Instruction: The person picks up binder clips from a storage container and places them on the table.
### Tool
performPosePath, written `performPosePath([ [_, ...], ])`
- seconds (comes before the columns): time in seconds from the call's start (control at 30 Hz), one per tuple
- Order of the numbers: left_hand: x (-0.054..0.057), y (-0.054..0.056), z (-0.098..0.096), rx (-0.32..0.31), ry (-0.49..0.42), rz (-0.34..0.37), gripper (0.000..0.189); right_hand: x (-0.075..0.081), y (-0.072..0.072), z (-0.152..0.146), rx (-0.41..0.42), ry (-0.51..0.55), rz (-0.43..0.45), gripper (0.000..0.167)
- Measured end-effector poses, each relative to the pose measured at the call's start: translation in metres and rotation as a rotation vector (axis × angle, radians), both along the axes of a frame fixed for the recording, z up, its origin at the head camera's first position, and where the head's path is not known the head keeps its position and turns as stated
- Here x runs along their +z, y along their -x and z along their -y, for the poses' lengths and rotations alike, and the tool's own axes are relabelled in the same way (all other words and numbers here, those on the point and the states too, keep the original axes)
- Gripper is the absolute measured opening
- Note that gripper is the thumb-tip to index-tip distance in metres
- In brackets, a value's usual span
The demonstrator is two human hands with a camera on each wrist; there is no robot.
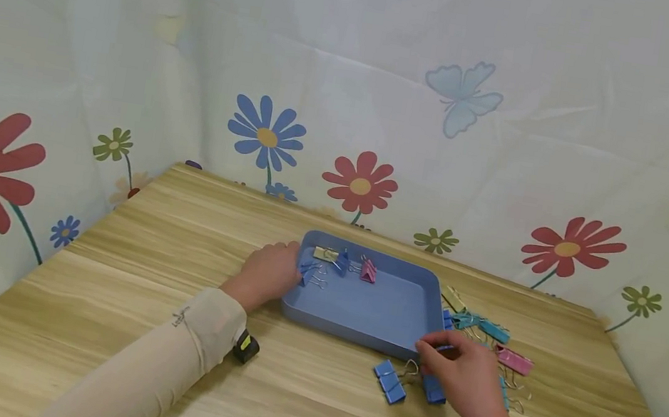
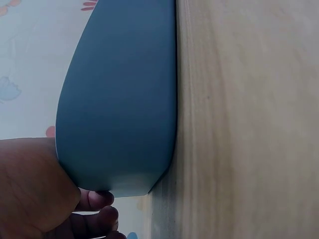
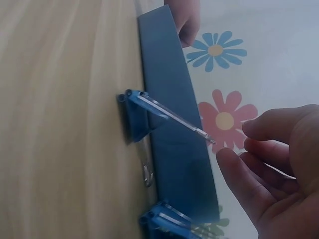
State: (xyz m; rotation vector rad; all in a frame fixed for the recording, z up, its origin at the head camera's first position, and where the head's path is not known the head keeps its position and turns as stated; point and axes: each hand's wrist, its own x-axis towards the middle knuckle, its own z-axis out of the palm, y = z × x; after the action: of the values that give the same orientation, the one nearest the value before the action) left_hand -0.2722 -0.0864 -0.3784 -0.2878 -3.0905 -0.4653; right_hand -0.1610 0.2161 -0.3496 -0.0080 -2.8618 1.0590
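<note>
A: Step?
B: I'd say picking up: right hand [image 1: 465, 376] reaching at a blue clip [image 1: 389, 386], left hand [image 1: 269, 271] steadying the tray [image 1: 384, 310].
A: Right fingers?
B: Thumb and index apart by a narrow gap, the others loosely bent, nothing held. Blue clip is just short of the fingertips, person's side and a bit left. Its wire handle [image 3: 174, 117] points at them, no contact in the right wrist view. Second blue clip [image 1: 435, 391] is below the fingers, partly hidden.
A: Left?
B: Fingers bent round the tray's end rim; can't make out the thumb. Gold clip [image 1: 325, 254] and pink clip [image 1: 368, 271] are inside, right of them.
A: Others?
B: Teal clip [image 1: 494, 330] and more, beyond and right of the right fingers.
A: Next move calls for?
B: Lower fingertips to that handle, pinch, lift without snagging the neighbour.
</note>
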Motion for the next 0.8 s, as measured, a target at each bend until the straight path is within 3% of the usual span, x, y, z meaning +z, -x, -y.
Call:
performPosePath([
  [0.4, 0.001, -0.001, 0.0, 0.001, 0.004, -0.019, 0.036, 0.014, 0.01, 0.022, 0.07, -0.003, -0.067, 0.027],
  [0.8, -0.001, 0.0, 0.0, 0.009, 0.0, 0.004, 0.044, 0.009, 0.03, 0.057, 0.089, 0.09, -0.096, 0.025],
])
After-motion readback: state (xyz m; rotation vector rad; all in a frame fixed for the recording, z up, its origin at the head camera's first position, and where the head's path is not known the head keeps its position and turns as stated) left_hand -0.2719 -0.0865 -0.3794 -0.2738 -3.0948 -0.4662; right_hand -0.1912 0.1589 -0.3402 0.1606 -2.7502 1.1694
